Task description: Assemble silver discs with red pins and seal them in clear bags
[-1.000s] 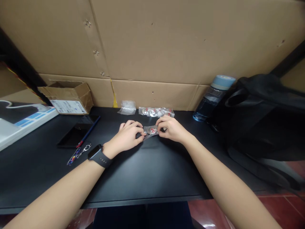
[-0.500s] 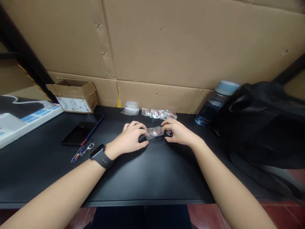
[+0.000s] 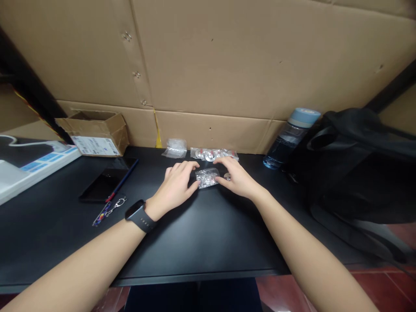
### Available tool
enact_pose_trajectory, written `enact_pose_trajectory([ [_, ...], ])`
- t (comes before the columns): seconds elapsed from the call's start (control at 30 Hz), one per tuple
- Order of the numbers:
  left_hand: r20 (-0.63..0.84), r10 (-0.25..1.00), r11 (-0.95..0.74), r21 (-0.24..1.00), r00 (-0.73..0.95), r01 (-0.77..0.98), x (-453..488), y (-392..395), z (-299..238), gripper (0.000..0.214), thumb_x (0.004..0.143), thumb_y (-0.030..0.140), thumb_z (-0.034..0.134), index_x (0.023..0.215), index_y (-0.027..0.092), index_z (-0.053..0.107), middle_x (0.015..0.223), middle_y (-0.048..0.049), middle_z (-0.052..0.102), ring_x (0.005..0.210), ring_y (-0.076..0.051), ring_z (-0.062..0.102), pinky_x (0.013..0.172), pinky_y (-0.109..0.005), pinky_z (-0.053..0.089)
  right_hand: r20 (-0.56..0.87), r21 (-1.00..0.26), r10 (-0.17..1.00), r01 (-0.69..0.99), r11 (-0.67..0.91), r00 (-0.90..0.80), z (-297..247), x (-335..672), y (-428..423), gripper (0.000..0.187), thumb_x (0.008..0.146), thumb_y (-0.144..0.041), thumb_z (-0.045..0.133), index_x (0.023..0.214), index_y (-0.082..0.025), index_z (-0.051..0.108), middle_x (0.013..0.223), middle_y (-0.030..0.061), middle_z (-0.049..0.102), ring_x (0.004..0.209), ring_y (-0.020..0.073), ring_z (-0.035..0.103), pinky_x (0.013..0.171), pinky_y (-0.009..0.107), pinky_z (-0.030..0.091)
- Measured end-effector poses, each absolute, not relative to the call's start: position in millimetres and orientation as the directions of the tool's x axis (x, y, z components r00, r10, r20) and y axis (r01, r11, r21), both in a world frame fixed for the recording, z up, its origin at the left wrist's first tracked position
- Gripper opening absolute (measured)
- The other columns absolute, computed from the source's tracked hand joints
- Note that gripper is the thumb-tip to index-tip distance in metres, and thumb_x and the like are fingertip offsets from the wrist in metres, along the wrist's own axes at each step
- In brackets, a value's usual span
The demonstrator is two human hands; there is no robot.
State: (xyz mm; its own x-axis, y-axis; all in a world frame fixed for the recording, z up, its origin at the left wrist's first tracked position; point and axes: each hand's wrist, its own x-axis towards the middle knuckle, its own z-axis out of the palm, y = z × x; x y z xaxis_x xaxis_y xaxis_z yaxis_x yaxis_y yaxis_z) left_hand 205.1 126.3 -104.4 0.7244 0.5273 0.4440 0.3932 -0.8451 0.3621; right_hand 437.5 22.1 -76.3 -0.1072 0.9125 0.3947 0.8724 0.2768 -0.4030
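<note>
A small clear plastic bag (image 3: 207, 177) with silvery and red parts inside lies on the black table (image 3: 208, 234) between my hands. My left hand (image 3: 177, 186), with a black watch on its wrist, rests beside the bag; its stretched fingers touch the bag's left edge. To the right of the bag lies my right hand (image 3: 237, 180), fingers spread flat, its fingertips at the bag's right edge. A small metal piece (image 3: 227, 176) shows by its fingers. Neither hand grips anything.
Behind the hands a row of filled clear bags (image 3: 212, 154) and an emptier bag (image 3: 175, 148) lie against the cardboard wall. A blue-capped bottle (image 3: 290, 138) and black backpack (image 3: 357, 164) stand right. Left: a phone (image 3: 107, 182), keys on a lanyard (image 3: 108, 211), a cardboard box (image 3: 94, 132).
Both hands pinched the small bag and held it stretched between them. They have let it go; it lies on the table and the fingers have opened flat.
</note>
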Motion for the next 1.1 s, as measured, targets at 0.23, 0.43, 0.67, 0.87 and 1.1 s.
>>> enact_pose_trajectory([
  [0.23, 0.415, 0.452, -0.889, 0.284, 0.79, 0.359, 205, 124, -106, 0.027, 0.099, 0.035, 0.061, 0.126, 0.03, 0.062, 0.129, -0.0058, 0.062, 0.122, -0.03, 0.049, 0.096, -0.044, 0.036, 0.306, -0.333, 0.939, 0.906, 0.261, -0.158, -81, 438, 24, 0.027, 0.087, -0.042, 0.078, 0.109, -0.026, 0.075, 0.134, 0.0115, 0.056, 0.131, 0.0315, 0.05, 0.113, 0.053, 0.041],
  [0.43, 0.354, 0.427, -0.901, 0.248, 0.832, 0.357, 204, 126, -114, 0.032, 0.105, 0.034, 0.049, 0.133, 0.04, 0.063, 0.146, -0.0035, 0.055, 0.133, -0.032, 0.039, 0.1, -0.052, 0.033, 0.197, -0.288, 0.973, 0.942, 0.174, -0.12, -87, 436, 25, 0.039, 0.083, -0.042, 0.081, 0.118, -0.027, 0.074, 0.14, 0.013, 0.054, 0.134, 0.0364, 0.047, 0.111, 0.061, 0.038],
  [0.67, 0.315, 0.427, -0.898, 0.262, 0.848, 0.355, 204, 124, -111, 0.039, 0.103, 0.049, 0.048, 0.137, 0.036, 0.062, 0.146, -0.0075, 0.055, 0.134, -0.035, 0.038, 0.102, -0.056, 0.033, 0.204, -0.247, 0.973, 0.956, 0.157, -0.107, -92, 432, 25, 0.033, 0.092, -0.03, 0.07, 0.124, -0.025, 0.071, 0.136, 0.0138, 0.057, 0.132, 0.0348, 0.048, 0.108, 0.059, 0.039],
  [0.87, 0.314, 0.423, -0.896, 0.286, 0.85, 0.339, 204, 125, -110, 0.046, 0.091, 0.05, 0.066, 0.135, 0.039, 0.063, 0.141, -0.0075, 0.057, 0.133, -0.037, 0.038, 0.102, -0.056, 0.032, 0.213, -0.261, 0.969, 0.949, 0.179, -0.124, -89, 431, 23, 0.026, 0.091, -0.031, 0.07, 0.116, -0.024, 0.074, 0.134, 0.0133, 0.058, 0.129, 0.0343, 0.05, 0.108, 0.058, 0.038],
  [1.1, 0.391, 0.407, -0.91, 0.253, 0.826, 0.328, 205, 121, -104, 0.043, 0.091, 0.036, 0.068, 0.134, 0.034, 0.06, 0.14, -0.0058, 0.059, 0.132, -0.033, 0.041, 0.099, -0.05, 0.033, 0.196, -0.294, 0.967, 0.931, 0.214, -0.161, -81, 429, 20, 0.021, 0.088, -0.037, 0.074, 0.105, -0.024, 0.076, 0.133, 0.012, 0.059, 0.129, 0.0346, 0.05, 0.109, 0.059, 0.038],
])
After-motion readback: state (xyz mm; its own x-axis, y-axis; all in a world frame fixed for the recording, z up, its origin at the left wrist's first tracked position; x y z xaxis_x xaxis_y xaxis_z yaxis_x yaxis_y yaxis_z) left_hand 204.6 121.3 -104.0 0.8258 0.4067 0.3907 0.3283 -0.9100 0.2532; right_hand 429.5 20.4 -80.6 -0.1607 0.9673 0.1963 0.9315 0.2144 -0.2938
